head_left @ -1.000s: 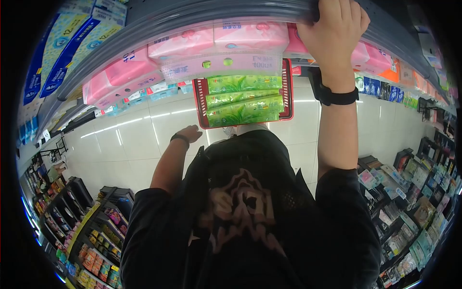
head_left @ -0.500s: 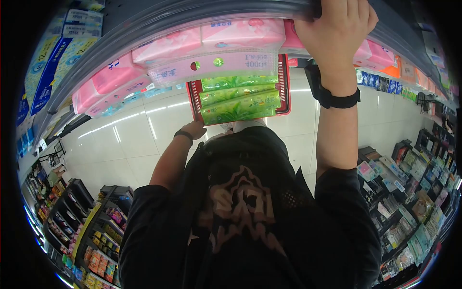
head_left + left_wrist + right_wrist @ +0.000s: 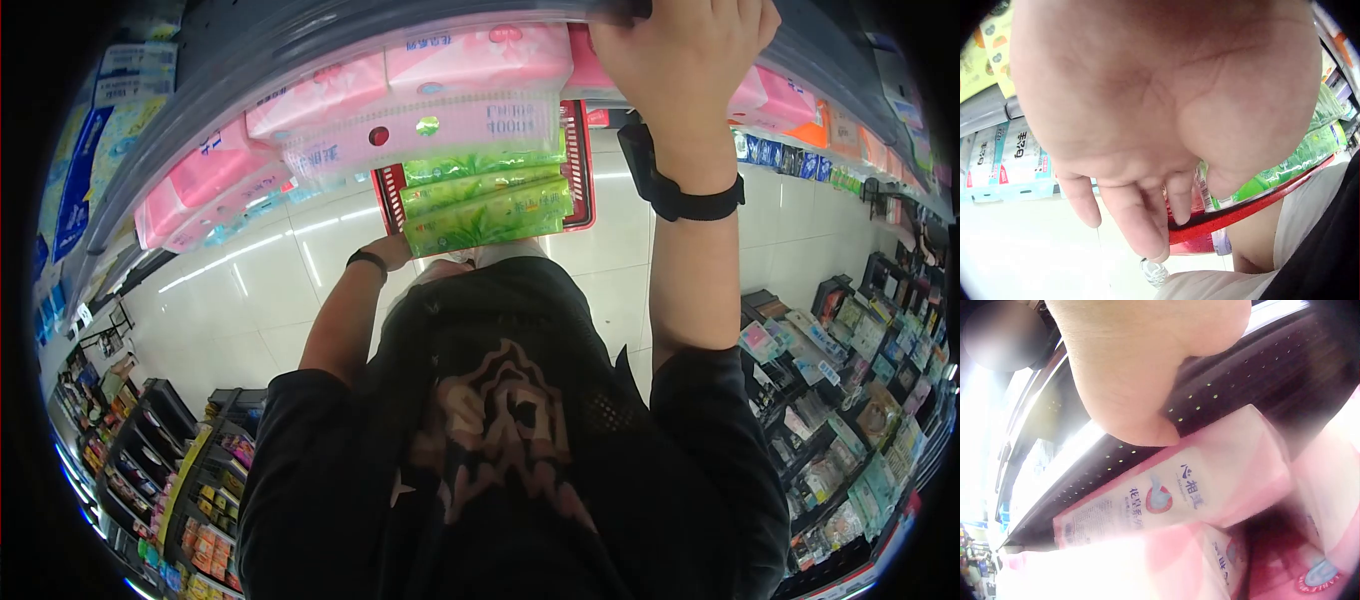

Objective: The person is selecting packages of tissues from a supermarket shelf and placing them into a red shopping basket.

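Note:
In the head view my left hand [image 3: 388, 250] is at the near left corner of a red shopping basket [image 3: 586, 165]. Its fingers hang loosely extended in the left wrist view, right at the basket's red rim [image 3: 1247, 209]. Green tissue packs [image 3: 490, 215] lie stacked in the basket, partly hidden by the shelf above. Up at the right, my right hand [image 3: 690, 70] grips a grey shelf edge [image 3: 265, 60]; its fingers reach over the edge while the thumb [image 3: 1160, 431] stays on the near side. Pink-and-white tissue packs [image 3: 1222, 469] show close below that hand.
A row of pink tissue packs [image 3: 480, 60] fills the shelf front. Blue and yellow packages [image 3: 85, 180] stand at far left. Pale floor tiles [image 3: 250, 290] spread below, with stocked racks [image 3: 820, 420] behind on both sides. A black band [image 3: 700, 200] is around the right wrist.
My left hand has come up to the basket's corner from a little below it. Shelf and basket have shifted left in the head view. The right hand stays at the shelf edge.

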`<state>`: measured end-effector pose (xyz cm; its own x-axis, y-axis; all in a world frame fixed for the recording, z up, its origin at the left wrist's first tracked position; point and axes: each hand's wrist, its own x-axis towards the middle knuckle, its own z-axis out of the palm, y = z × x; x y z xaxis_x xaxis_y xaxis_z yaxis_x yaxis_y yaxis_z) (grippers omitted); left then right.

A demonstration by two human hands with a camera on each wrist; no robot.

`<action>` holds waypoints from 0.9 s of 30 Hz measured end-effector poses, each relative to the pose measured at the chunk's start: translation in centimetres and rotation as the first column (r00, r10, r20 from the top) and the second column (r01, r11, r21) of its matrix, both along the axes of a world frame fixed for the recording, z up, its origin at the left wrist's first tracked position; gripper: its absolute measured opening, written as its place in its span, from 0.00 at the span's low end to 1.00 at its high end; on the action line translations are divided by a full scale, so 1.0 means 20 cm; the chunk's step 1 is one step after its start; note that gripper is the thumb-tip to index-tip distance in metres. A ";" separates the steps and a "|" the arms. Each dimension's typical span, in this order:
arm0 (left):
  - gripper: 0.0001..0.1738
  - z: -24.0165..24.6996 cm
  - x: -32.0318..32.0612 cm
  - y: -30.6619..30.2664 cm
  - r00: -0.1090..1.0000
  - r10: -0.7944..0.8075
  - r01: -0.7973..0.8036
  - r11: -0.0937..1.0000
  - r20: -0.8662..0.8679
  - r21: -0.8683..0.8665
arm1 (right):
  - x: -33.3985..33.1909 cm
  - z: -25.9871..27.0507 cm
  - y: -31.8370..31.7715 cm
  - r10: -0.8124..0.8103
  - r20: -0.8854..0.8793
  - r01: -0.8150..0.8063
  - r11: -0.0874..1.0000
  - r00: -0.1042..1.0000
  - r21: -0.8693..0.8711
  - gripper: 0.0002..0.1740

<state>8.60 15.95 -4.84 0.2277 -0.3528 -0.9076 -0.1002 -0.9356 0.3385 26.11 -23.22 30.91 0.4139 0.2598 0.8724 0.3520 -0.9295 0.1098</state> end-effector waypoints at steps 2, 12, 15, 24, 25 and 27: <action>0.32 0.00 -0.06 -0.01 0.997 0.070 -0.071 0.997 0.012 0.034 | -0.02 0.01 0.01 -0.009 -0.033 0.008 1.000 0.999 -0.012 0.20; 0.25 0.03 -0.27 0.06 0.952 0.260 -0.269 0.962 0.162 0.039 | -0.11 0.06 0.04 -0.047 -0.147 0.044 0.999 0.988 -0.025 0.22; 0.25 0.14 -0.40 0.19 0.874 0.429 -0.416 0.903 0.229 -0.105 | -0.11 0.06 0.02 -0.049 -0.110 0.045 0.998 0.993 -0.037 0.22; 0.26 0.10 -1.10 0.71 0.736 0.616 -0.662 0.742 0.282 0.106 | -0.06 0.03 -0.04 -0.174 -0.150 0.145 0.972 0.973 -0.182 0.27; 0.26 0.10 -1.20 0.75 0.724 0.630 -0.675 0.731 0.280 0.101 | -0.07 0.04 -0.06 -0.158 -0.143 0.132 0.975 0.977 -0.180 0.27; 0.26 -0.05 -1.43 0.88 0.736 0.620 -0.662 0.743 0.271 0.099 | -0.06 0.06 -0.05 -0.158 -0.137 0.129 0.971 0.978 -0.199 0.27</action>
